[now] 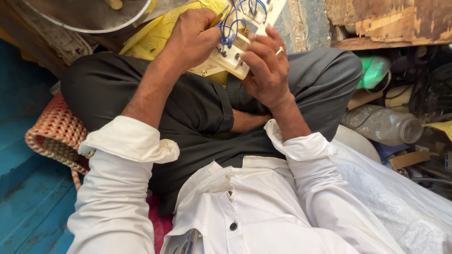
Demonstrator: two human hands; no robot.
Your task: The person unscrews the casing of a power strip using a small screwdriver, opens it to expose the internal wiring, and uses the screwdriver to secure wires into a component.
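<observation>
Both hands meet at top centre: my right hand [266, 66] grips the cream switch board [235, 54], slanting toward the upper right, while my left hand [190, 37] pinches a yellow-handled tool [219, 18] at its blue wires [230, 28].

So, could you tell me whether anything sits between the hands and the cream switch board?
Nothing visible does. The right hand already holds the switch board, and the left hand works a yellow-handled tool among its blue wires.

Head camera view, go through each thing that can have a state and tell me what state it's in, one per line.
Switch plate: held up over the lap, back side showing, blue wires looped across it.
Left hand: closed on a thin yellow-handled tool at the wires.
Right hand: gripping the plate's edge, ring on one finger.
Shirt sleeves: both rolled up.
Plastic bottle: lying on its side, no cap visible.
</observation>
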